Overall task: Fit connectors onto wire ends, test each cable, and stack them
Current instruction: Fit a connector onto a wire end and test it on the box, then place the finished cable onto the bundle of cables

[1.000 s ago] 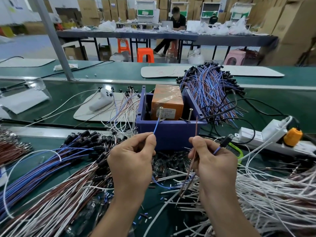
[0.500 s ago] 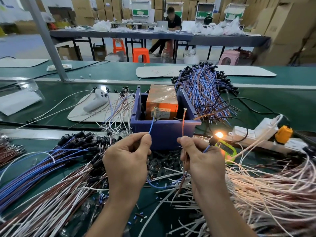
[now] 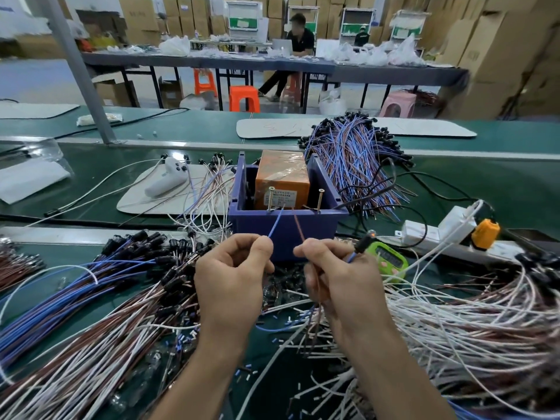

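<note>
The left hand (image 3: 233, 277) pinches one blue wire (image 3: 275, 222) between thumb and first finger, and its other fingers are curled in. The right hand (image 3: 336, 274) pinches one brown wire (image 3: 299, 228) the same way, with the rest of the cable tucked under its curled fingers. Both wire tips point up at the near rim of one blue bin (image 3: 257, 222) in the middle of the tabletop, and they end between two screws (image 3: 269, 199) that stand on that rim. It is too hard to see if the tips touch the screws. The cable's black connector (image 3: 363, 242) sticks out past the right hand, with a tiny orange dot at its tip. One orange box (image 3: 281, 177) sits in the bin; its white label has writing too small to read. One green timer (image 3: 391, 259) lies just right of the right hand, and one white power strip (image 3: 430, 234) lies behind it. Three big wire piles lie on the tabletop: one at the left edge (image 3: 91, 298), one at the right edge (image 3: 469, 328) and one behind the bin (image 3: 351, 159). One white controller (image 3: 165, 180) rests on a pad left of the bin.
</note>
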Tool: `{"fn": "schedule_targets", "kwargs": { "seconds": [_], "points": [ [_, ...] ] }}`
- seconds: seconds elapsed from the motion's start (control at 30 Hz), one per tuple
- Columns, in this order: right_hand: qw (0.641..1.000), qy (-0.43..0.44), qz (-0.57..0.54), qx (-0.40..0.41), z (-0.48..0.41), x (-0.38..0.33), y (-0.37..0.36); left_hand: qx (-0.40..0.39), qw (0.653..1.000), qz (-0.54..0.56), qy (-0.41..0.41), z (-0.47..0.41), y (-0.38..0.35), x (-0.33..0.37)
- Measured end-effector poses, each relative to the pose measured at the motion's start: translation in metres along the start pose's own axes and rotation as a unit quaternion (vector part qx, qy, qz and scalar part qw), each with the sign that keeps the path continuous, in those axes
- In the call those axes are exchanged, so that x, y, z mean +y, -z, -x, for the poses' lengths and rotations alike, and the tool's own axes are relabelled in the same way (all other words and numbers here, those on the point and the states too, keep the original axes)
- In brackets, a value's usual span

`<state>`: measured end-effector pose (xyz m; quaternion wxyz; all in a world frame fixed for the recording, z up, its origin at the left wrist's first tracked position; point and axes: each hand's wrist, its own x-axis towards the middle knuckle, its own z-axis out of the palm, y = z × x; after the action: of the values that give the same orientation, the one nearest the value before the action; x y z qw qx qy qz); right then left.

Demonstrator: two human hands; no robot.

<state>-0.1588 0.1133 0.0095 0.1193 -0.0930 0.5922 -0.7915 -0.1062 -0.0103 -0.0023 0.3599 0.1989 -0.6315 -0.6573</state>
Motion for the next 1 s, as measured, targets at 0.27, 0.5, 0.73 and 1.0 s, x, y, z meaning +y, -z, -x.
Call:
{"fn": "schedule_targets", "kwargs": {
  "seconds": [0.27,0.5,0.73,1.0],
  "points": [
    [0.992,-0.120,0.022,-0.029,0.029,-0.033,-0.010,-0.167,0.965,0.091,0.182,0.014,-0.009,0.037],
    [0.992,-0.119,0.030,0.023,0.075,-0.067,0.034,-0.224,0.966,-0.019,0.125,0.043,-0.017,0.063],
    [0.992,-0.032,0.043,0.111,0.117,-0.123,0.141,-0.172,0.938,-0.288,0.083,0.054,-0.022,0.062],
    [0.731,-0.081,0.635,0.237,0.132,-0.156,0.229,-0.385,0.842,-0.375,0.051,0.097,-0.053,0.051]
  ]
}}
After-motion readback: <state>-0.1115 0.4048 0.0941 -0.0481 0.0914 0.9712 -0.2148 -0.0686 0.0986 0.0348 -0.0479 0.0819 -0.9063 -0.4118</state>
